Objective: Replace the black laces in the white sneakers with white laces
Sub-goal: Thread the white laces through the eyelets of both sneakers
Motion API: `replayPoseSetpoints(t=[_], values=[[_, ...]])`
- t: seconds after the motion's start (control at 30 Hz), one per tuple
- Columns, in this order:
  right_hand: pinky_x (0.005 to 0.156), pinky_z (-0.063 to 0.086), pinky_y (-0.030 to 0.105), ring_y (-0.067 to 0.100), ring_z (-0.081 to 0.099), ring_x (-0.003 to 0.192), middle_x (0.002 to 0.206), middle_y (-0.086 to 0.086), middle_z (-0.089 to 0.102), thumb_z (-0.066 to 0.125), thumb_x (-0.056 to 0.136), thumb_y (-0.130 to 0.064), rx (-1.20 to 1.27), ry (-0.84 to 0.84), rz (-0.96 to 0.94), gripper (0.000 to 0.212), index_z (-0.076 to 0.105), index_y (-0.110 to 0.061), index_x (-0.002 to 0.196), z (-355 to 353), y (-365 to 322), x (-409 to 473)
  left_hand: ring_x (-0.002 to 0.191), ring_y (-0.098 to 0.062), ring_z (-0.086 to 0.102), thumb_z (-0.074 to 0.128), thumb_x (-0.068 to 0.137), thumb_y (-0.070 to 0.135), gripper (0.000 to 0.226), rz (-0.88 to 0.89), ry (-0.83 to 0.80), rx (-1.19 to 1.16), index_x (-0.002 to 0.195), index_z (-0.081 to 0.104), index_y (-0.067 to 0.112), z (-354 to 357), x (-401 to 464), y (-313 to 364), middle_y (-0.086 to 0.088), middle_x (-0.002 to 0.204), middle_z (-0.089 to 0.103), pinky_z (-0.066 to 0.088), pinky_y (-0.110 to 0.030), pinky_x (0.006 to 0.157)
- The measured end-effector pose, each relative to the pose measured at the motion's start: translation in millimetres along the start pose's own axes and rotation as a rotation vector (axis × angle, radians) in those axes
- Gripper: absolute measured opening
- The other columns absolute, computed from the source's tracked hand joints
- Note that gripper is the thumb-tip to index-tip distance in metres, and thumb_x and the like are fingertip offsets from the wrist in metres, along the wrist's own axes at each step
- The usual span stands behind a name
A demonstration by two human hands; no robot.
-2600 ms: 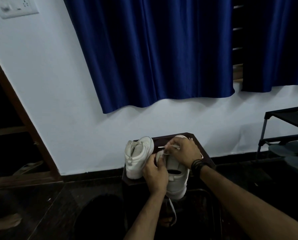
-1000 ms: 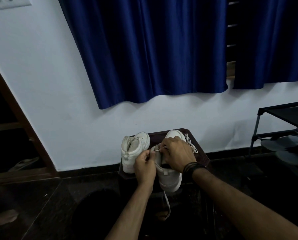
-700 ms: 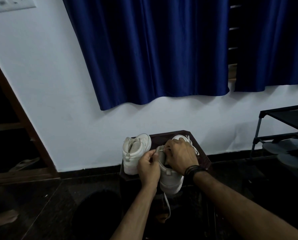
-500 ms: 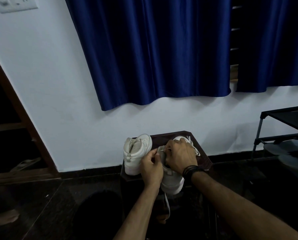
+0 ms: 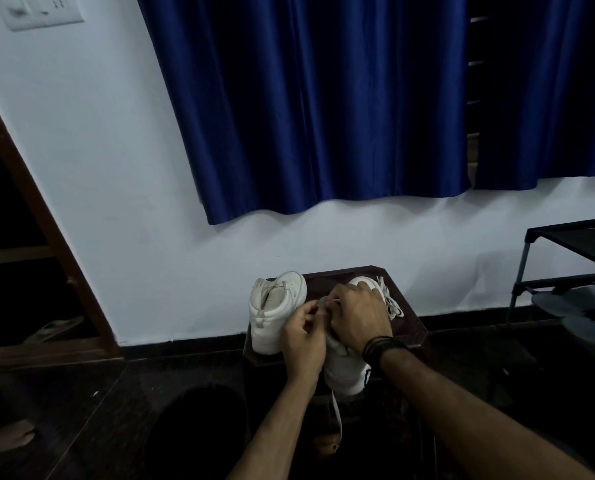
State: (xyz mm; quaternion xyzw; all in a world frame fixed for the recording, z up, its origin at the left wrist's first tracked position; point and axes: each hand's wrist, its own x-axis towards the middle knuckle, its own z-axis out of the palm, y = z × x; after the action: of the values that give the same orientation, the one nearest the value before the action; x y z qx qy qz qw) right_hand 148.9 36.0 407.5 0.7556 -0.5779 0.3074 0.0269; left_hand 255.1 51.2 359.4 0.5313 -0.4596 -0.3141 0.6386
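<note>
Against the frame 0.5 s ago: little change. Both hands remain bunched at the collar of the near sneaker; the left hand's fingers sit slightly closer to the right hand's fingers. Sneakers have not shifted on the surface.

Left hand [image 5: 303, 336]: fingers curled, thumb and forefinger pinching at the tongue area of the near sneaker [image 5: 344, 372]. Whether they nip the lace itself or the tongue, cannot tell; too dim and small.

Right hand [image 5: 358, 317]: fingers curled over the top of the same sneaker, gripping at the eyelet rows. Black band [image 5: 381, 348] on that wrist.

White lace [image 5: 337, 415]: one end hangs from under the near sneaker, down past the surface's near edge. More white lace [image 5: 391, 303] lies in loops beside the sneaker's toe, toward the right edge.

Second sneaker [image 5: 275, 310]: stands at the left edge of the dark surface [image 5: 410, 327], heel toward the camera, just beside the left hand, untouched.

Edges and room: the near sneaker's heel overhangs the near edge. The far edge is close to the white wall [image 5: 150, 237]. Bare surface shows along the far right corner. Dark floor [image 5: 81, 410] open to the left; a black rack [image 5: 566, 265] stands well apart on the right.
</note>
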Motion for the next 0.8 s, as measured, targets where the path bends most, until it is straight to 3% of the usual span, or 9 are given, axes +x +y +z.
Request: replayPoseSetpoints(t=[0.07, 0.17, 0.33, 0.43, 0.53, 0.67, 0.77, 0.8], values=[[0.080, 0.042, 0.039, 0.030, 0.057, 0.094, 0.093, 0.006, 0.070, 0.039, 0.084, -0.036, 0.060, 0.010, -0.003, 0.035, 0.066, -0.014, 0.089, 1.7, 3.3, 1.2, 0.061, -0.013, 0.059, 0.056, 0.100, 0.013, 0.016, -0.063, -0.037, -0.039, 0.091, 0.069, 0.012, -4.4, 9.1, 1.9, 0.005, 0.070, 0.068, 0.047, -0.021, 0.050], [0.077, 0.041, 0.039, 0.030, 0.056, 0.091, 0.088, 0.003, 0.069, 0.054, 0.087, -0.027, 0.149, 0.040, -0.010, 0.015, 0.065, -0.018, 0.083, 7.4, 10.4, 2.9, 0.055, -0.014, 0.054, 0.057, 0.098, 0.008, 0.016, -0.115, -0.081, 0.068, 0.085, 0.066, 0.007, -4.8, 21.9, 7.2, -0.005, 0.070, 0.067, 0.040, -0.020, 0.041], [0.075, 0.042, 0.036, 0.024, 0.051, 0.091, 0.084, -0.001, 0.067, 0.064, 0.084, -0.025, 0.153, 0.080, -0.025, 0.005, 0.064, -0.023, 0.080, 10.3, 11.6, 8.3, 0.072, -0.023, 0.068, 0.058, 0.085, 0.005, 0.024, -0.049, 0.032, 0.392, 0.069, 0.063, 0.023, -5.0, 33.7, 14.8, 0.000, 0.074, 0.071, 0.058, -0.036, 0.069], [0.074, 0.043, 0.036, 0.024, 0.051, 0.088, 0.083, -0.002, 0.065, 0.069, 0.081, -0.029, 0.157, 0.142, -0.024, 0.010, 0.062, -0.023, 0.078, 12.6, 14.3, 8.8, 0.066, -0.025, 0.070, 0.049, 0.073, 0.013, 0.020, -0.031, 0.072, 0.365, 0.066, 0.062, 0.027, -11.4, 44.0, 17.1, 0.002, 0.065, 0.069, 0.060, -0.045, 0.066], [0.074, 0.044, 0.037, 0.024, 0.052, 0.089, 0.083, -0.001, 0.065, 0.072, 0.080, -0.033, 0.147, 0.143, -0.002, 0.013, 0.064, -0.023, 0.077, 13.4, 16.0, 7.8, 0.060, -0.020, 0.071, 0.048, 0.076, 0.011, 0.020, -0.029, 0.114, 0.334, 0.070, 0.062, 0.025, -25.2, 55.2, 24.8, 0.003, 0.053, 0.066, 0.061, -0.043, 0.063], [0.072, 0.047, 0.036, 0.025, 0.054, 0.086, 0.081, -0.001, 0.065, 0.075, 0.075, -0.033, 0.146, 0.153, 0.027, 0.016, 0.063, -0.023, 0.074, 12.6, 15.3, 6.6, 0.078, -0.031, 0.072, 0.048, 0.072, 0.019, 0.022, -0.070, 0.217, 0.313, 0.076, 0.064, 0.032, -67.2, 80.3, 45.5, 0.003, 0.054, 0.067, 0.061, -0.047, 0.070], [0.072, 0.046, 0.036, 0.025, 0.055, 0.087, 0.084, -0.001, 0.065, 0.075, 0.075, -0.030, 0.149, 0.146, 0.031, 0.013, 0.064, -0.023, 0.076, 12.0, 16.0, 6.2, 0.084, -0.031, 0.068, 0.050, 0.078, 0.016, 0.016, -0.110, 0.386, 0.300, 0.080, 0.063, 0.024, -97.1, 81.6, 71.7, 0.008, 0.052, 0.066, 0.059, -0.048, 0.078], [0.072, 0.046, 0.036, 0.026, 0.056, 0.088, 0.084, 0.000, 0.065, 0.075, 0.075, -0.029, 0.149, 0.142, 0.032, 0.012, 0.065, -0.022, 0.077, 12.0, 16.2, 6.1, 0.084, -0.029, 0.065, 0.051, 0.083, 0.015, 0.014, -0.123, 0.443, 0.349, 0.084, 0.064, 0.022, -102.3, 76.4, 78.8, 0.007, 0.061, 0.067, 0.057, -0.044, 0.081]])
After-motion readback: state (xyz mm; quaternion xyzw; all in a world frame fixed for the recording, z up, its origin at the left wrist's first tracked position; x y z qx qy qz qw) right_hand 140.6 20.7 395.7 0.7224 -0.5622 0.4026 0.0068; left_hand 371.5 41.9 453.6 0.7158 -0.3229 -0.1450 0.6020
